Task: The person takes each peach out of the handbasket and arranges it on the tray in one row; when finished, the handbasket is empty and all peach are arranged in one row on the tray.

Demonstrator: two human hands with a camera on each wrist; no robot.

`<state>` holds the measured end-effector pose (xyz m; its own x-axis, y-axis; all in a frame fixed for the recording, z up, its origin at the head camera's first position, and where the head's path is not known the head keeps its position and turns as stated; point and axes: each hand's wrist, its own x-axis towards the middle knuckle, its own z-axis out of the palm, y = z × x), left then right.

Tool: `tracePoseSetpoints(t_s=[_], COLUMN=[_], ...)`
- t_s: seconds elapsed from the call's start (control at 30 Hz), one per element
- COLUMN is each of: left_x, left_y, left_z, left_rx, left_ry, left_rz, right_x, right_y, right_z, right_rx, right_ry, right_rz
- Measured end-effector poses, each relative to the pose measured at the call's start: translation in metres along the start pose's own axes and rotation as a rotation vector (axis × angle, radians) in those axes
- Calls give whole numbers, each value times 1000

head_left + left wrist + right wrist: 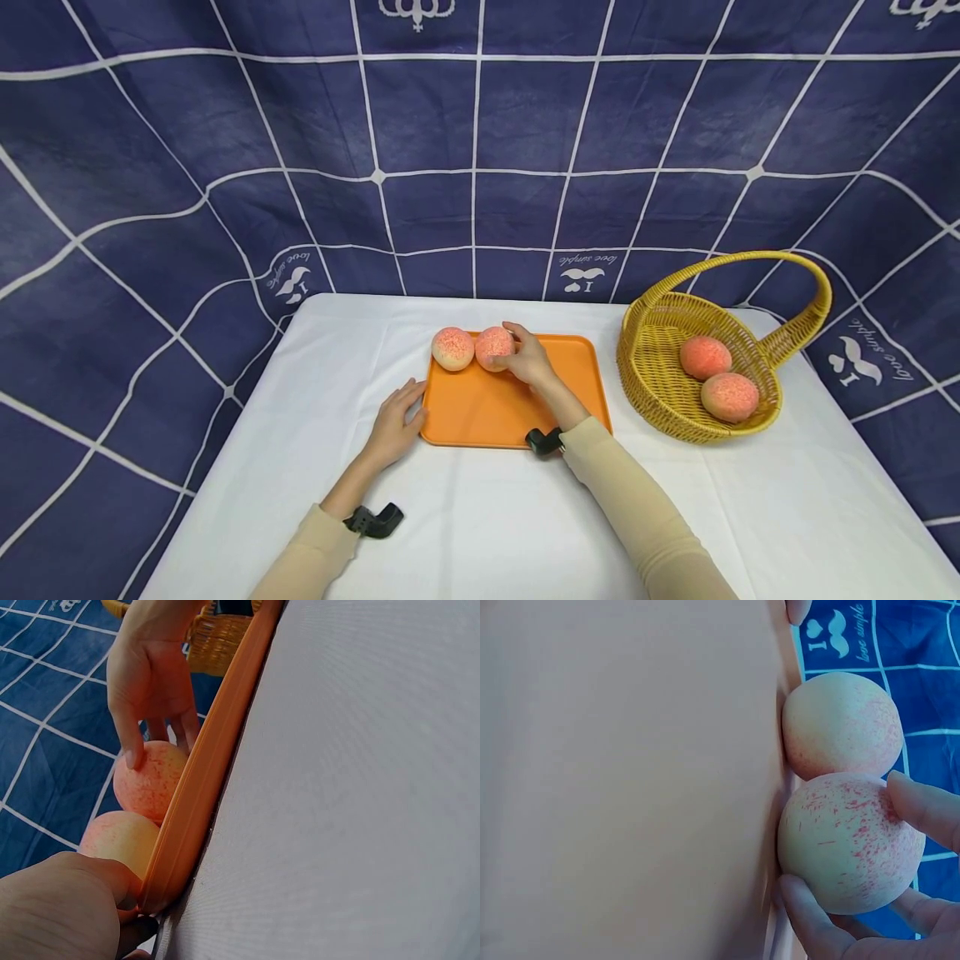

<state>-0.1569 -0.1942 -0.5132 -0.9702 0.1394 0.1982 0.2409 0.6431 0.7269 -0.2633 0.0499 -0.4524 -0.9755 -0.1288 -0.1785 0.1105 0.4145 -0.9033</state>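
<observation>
Two pink-and-cream peaches lie side by side at the far left of an orange tray (480, 412). My right hand (531, 360) grips the right peach (492, 347), thumb and fingers spread round its sides. That peach touches the left peach (452, 349), as the right wrist view also shows. Beside the tray's left edge rests my left hand (393, 427), its fingertips at the rim and its thumb apart from the fingers. In the left wrist view, part of the left hand (64, 907) hides the lower side of the nearer peach (121, 841).
A yellow wicker basket (637, 392) with a tall handle stands right of the tray. Inside it lie a redder peach (705, 357) and a paler peach (730, 397). A white cloth (510, 517) covers the table; a blue checked curtain (525, 117) hangs behind.
</observation>
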Motion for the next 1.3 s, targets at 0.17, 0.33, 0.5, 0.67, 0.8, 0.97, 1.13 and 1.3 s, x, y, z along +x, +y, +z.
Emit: tracePoseSetpoints(t_s=[0.17, 0.33, 0.5, 0.67, 0.8, 0.97, 1.13, 1.3], left_x=[0, 0, 1, 1, 1, 1, 2, 1], left_y=[0, 0, 0, -1, -1, -1, -3, -2], left_z=[0, 0, 1, 2, 2, 1, 1, 2], left_rx=[3, 5, -1, 3, 5, 2, -5, -20], left_ry=[0, 6, 10, 7, 11, 7, 6, 10], left_rz=[-1, 12, 12, 8, 16, 24, 27, 24], right_x=[-5, -19, -40, -73, -100, -126, -141, -150], right_y=[0, -3, -4, 0, 8, 18, 27, 36], right_z=[-5, -17, -40, -71, -100, -136, -169, -197], right_rx=[18, 36, 29, 56, 85, 100, 6, -93], right_ry=[-10, -6, -5, -15, 7, 116, 242, 378], right_rz=[-11, -59, -97, -143, -189, -224, -213, -129])
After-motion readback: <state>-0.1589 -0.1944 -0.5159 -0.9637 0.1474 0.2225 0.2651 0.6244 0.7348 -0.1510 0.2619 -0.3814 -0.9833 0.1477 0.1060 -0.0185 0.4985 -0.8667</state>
